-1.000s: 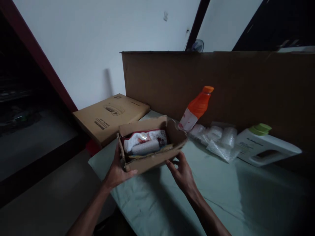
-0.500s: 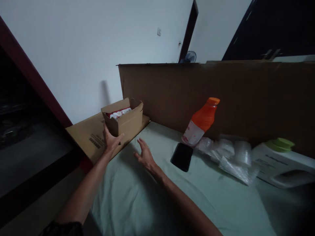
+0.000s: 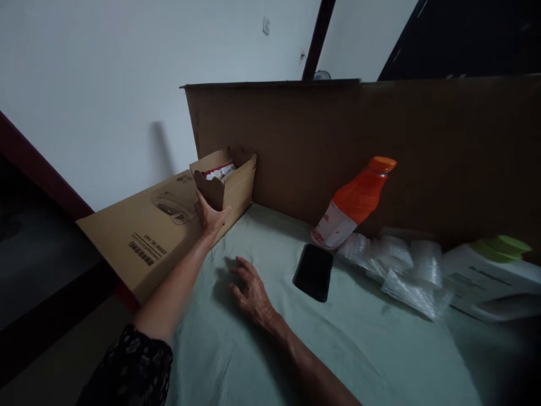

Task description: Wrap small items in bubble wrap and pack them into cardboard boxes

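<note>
My left hand [image 3: 210, 219] is wrapped around the near lower end of a small open-topped cardboard box [image 3: 239, 189], thumb on its right side and fingers toward the left. Red and white packaging [image 3: 220, 172] shows inside the box. The box stands against the brown cardboard panel, by the edge of a flat printed cardboard sheet [image 3: 141, 237]. Over the pale green cloth [image 3: 236, 349], my right hand [image 3: 252, 293] is empty, its fingers loosely curved and apart. A black phone-like slab [image 3: 313, 273] lies to its right.
An orange-capped bottle [image 3: 350, 206] leans by the tall cardboard panel [image 3: 287, 146]. To its right lie clear bubble-wrap bundles [image 3: 397, 262] and a white jug with a green cap [image 3: 486, 276]. A white wall [image 3: 105, 84] rises behind the sheet.
My left hand has pushed the box back and right into the corner by the panel, baring more of the printed sheet. My right hand has drawn back slightly. The camera view has tilted down.
</note>
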`<state>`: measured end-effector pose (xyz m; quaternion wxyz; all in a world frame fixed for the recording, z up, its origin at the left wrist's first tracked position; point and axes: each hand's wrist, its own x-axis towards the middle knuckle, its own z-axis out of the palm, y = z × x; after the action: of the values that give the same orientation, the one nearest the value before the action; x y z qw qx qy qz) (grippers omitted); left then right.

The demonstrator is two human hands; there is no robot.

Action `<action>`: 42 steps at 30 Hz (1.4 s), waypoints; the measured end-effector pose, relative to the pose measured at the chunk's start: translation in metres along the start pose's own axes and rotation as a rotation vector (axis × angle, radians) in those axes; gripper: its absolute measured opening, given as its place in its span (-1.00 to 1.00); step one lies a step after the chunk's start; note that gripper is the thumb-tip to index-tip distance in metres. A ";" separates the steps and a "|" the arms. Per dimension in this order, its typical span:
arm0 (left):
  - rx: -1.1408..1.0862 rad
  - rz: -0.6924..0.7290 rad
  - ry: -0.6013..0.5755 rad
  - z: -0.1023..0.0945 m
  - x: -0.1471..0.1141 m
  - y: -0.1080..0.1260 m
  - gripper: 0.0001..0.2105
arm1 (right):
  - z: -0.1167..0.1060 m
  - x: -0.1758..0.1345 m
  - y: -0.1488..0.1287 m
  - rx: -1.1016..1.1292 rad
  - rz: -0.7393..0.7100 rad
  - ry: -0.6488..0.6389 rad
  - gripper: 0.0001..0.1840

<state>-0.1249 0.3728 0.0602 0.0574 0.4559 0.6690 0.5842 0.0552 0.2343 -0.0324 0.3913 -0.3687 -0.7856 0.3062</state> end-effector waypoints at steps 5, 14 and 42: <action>0.018 0.005 -0.032 0.001 -0.002 -0.006 0.14 | -0.002 0.000 -0.003 0.005 0.021 -0.033 -0.68; 0.034 0.158 -0.185 -0.032 -0.105 -0.025 -0.12 | -0.003 0.012 -0.012 -0.078 -0.047 -0.022 -0.70; 0.287 0.531 -0.676 -0.092 -0.239 -0.026 -0.42 | -0.463 -0.310 -0.131 -1.198 0.662 0.667 -0.48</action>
<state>-0.0568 0.1466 -0.0414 0.0570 0.7801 0.5469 0.2985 0.5303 -0.0014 0.1825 0.2288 -0.8074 -0.5062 -0.1987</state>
